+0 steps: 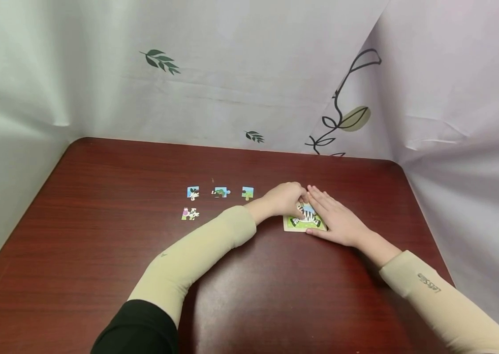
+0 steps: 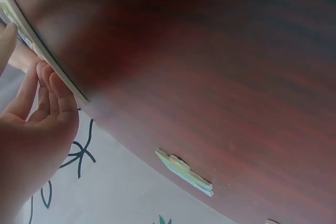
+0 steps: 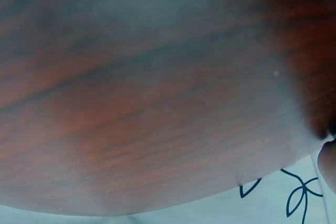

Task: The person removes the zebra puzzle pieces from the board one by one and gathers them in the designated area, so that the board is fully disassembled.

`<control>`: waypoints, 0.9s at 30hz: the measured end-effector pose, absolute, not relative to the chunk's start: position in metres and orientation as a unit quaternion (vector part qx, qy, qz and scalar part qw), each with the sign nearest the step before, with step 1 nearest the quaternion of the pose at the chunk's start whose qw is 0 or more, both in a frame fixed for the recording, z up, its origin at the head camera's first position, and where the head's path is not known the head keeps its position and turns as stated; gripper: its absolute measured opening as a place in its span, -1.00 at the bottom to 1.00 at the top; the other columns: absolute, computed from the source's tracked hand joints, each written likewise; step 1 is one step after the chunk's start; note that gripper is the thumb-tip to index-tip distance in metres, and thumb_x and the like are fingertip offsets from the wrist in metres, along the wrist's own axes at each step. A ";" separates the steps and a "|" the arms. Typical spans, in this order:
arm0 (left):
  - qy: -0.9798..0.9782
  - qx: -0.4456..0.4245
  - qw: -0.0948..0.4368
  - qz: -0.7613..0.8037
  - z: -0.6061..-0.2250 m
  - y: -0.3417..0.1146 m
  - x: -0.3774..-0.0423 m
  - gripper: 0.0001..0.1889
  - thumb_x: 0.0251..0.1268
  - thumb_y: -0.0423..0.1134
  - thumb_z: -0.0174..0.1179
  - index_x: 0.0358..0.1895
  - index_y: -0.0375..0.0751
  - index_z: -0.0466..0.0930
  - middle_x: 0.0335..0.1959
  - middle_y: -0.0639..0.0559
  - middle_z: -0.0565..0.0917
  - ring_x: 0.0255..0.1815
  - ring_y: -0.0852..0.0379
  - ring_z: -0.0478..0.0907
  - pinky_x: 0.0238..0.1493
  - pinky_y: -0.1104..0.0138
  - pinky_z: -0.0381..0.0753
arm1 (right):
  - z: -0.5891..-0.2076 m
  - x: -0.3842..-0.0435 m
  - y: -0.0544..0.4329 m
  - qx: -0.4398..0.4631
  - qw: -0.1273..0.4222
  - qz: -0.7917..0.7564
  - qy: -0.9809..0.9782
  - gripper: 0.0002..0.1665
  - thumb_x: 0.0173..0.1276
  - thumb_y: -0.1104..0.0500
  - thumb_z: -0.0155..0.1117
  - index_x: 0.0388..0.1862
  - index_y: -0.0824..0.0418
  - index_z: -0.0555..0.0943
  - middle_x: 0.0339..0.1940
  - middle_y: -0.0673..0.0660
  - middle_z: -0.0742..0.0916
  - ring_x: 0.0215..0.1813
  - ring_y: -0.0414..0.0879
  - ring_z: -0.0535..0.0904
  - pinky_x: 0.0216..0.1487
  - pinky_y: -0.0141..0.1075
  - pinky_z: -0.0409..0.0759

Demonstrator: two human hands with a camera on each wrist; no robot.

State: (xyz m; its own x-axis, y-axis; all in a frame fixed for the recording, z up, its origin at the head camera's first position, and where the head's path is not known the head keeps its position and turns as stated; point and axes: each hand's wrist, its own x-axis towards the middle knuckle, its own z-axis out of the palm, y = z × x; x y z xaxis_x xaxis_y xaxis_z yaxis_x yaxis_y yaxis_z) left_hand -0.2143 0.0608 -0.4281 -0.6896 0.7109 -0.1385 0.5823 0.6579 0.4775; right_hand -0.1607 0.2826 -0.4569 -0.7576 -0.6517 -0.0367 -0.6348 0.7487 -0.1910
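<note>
A small puzzle board [image 1: 291, 226] with a zebra picture on green lies at the right of the table. My left hand [image 1: 286, 199] reaches over its upper left part with bent fingers, the thumb over the picture. In the left wrist view, the left fingertips [image 2: 44, 69] are right at the board's edge; whether they pinch a piece I cannot tell. My right hand [image 1: 335, 216] rests along the board's right side with straight fingers, thumb at the lower corner. Only a bit of the right hand [image 3: 328, 163] shows in its own wrist view.
Loose puzzle pieces lie left of the board: a blue one with a zebra part [image 1: 193, 192], one with a tree [image 1: 220, 192], a blue-green one [image 1: 247, 192] and one with a pink patch [image 1: 190, 214]. A white patterned curtain [image 1: 214, 98] stands behind the dark red table [image 1: 77, 236].
</note>
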 end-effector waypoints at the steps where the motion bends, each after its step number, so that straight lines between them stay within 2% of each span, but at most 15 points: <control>1: 0.897 0.360 0.158 0.200 -0.428 0.061 -0.214 -0.59 0.25 -0.08 0.56 0.13 -0.11 0.77 0.02 0.03 0.74 0.06 0.15 0.63 0.23 0.30 0.59 | -0.457 -0.161 0.283 -0.345 0.051 -0.083 0.934 0.20 0.41 -0.26 0.39 0.74 0.30 0.07 0.79 0.29 0.11 0.80 0.19 0.00 0.76 0.08 0.05; 7: 0.901 0.355 0.155 0.198 -0.433 0.063 -0.216 -0.58 0.26 -0.04 0.55 0.14 -0.08 0.77 0.02 0.07 0.74 0.06 0.18 0.63 0.22 0.32 0.59 | -0.455 -0.161 0.283 -0.341 0.057 -0.088 0.934 0.20 0.41 -0.25 0.39 0.74 0.32 0.06 0.80 0.29 0.10 0.80 0.19 -0.02 0.78 0.05 0.00; 10: 0.902 0.350 0.157 0.199 -0.428 0.063 -0.214 -0.59 0.29 -0.09 0.54 0.16 -0.10 0.77 0.05 0.05 0.76 0.09 0.17 0.64 0.25 0.31 0.59 | -0.455 -0.161 0.284 -0.338 0.060 -0.089 0.935 0.20 0.42 -0.26 0.38 0.74 0.32 0.06 0.80 0.28 0.09 0.81 0.18 -0.03 0.79 0.03 -0.01; 27: 0.901 0.347 0.162 0.204 -0.430 0.064 -0.216 -0.64 0.31 -0.12 0.52 0.12 -0.12 0.78 0.01 0.06 0.78 0.04 0.17 0.65 0.22 0.30 0.61 | -0.456 -0.159 0.284 -0.342 0.063 -0.074 0.934 0.14 0.49 -0.21 0.33 0.74 0.33 0.05 0.80 0.27 0.07 0.81 0.17 -0.03 0.74 0.14 0.09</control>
